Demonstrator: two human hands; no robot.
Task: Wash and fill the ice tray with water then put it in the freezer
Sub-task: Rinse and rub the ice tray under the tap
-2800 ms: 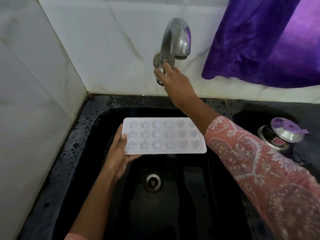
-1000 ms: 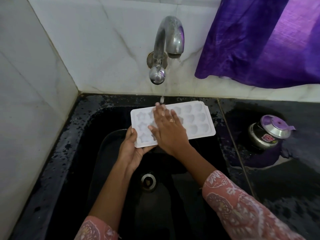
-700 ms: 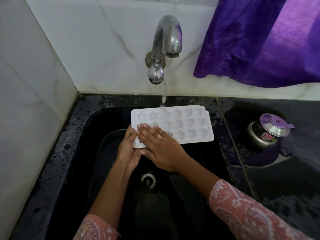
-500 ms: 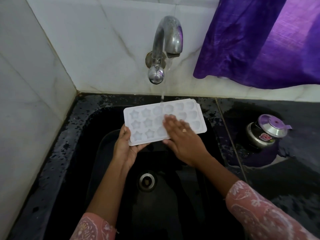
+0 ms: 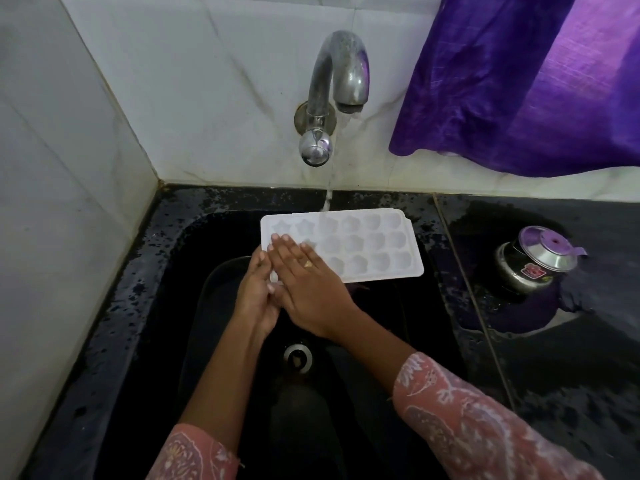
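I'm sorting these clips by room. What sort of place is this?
Most likely a home kitchen: a black sink with a wall tap running, a white ice tray held under the stream, and a small lidded steel pot on the wet counter beside it.

White veined wall tiles [image 5: 207, 81] meeting in a corner, wet black counter [image 5: 561, 375], purple curtain [image 5: 536, 81] upper right

In view: one ice tray [image 5: 374, 251], one left hand [image 5: 258, 296] and one right hand [image 5: 311, 289], one ring [image 5: 308, 264], one tap [image 5: 337, 71] with one stream of water [image 5: 329, 192], one sink [image 5: 166, 258] with one drain [image 5: 298, 356], one purple cloth [image 5: 519, 81], and one lidded steel container [image 5: 533, 265].
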